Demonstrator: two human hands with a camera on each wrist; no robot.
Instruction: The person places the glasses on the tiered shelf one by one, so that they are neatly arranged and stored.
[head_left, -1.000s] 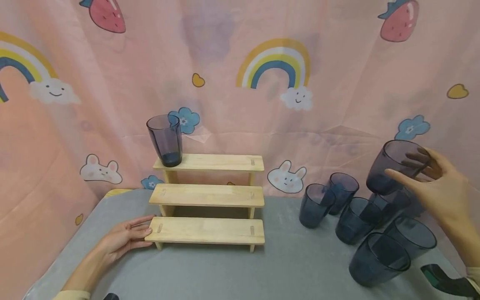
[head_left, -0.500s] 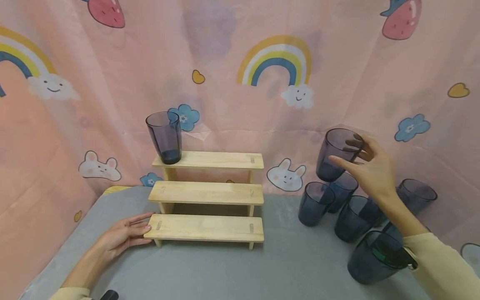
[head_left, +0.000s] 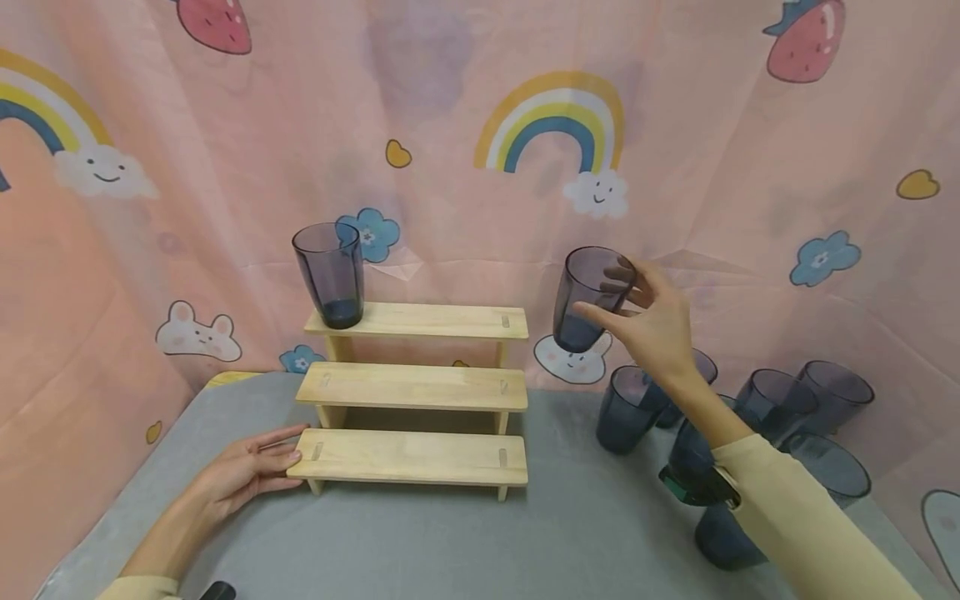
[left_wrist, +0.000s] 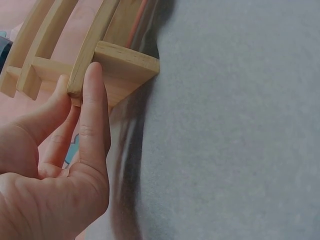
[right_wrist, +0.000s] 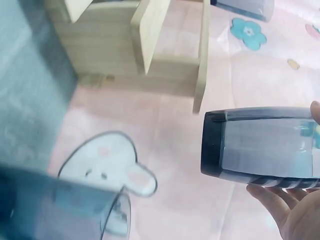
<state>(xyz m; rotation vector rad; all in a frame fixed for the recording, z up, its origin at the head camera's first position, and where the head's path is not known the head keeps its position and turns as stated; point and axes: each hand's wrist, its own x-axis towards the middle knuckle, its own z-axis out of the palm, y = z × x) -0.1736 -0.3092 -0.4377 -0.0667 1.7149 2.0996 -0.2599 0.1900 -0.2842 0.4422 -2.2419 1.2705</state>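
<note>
My right hand (head_left: 651,321) holds a purple-tinted glass tumbler (head_left: 581,308) upright in the air, right of the wooden step shelf. Thumb and fingers wrap its sides, and its dark base (right_wrist: 212,144) points toward the shelf in the right wrist view. The three-tier pale wooden step shelf (head_left: 412,457) stands on the table. With my left hand (head_left: 243,475) I pinch the left end of its lowest tier; in the left wrist view, thumb and finger lie on either side of the board (left_wrist: 86,60). Another tumbler (head_left: 330,279) stands at the left end of the top tier.
Several matching tumblers (head_left: 624,421) stand close together at the right, partly hidden by my right forearm and sleeve (head_left: 795,508). A grey cloth (head_left: 420,550) covers the table. Behind hangs a pink printed curtain (head_left: 465,225), close to the shelf's back.
My right hand has carried the tumbler leftward from above the group of glasses to near the top tier's right end. The left hand has stayed on the shelf.
</note>
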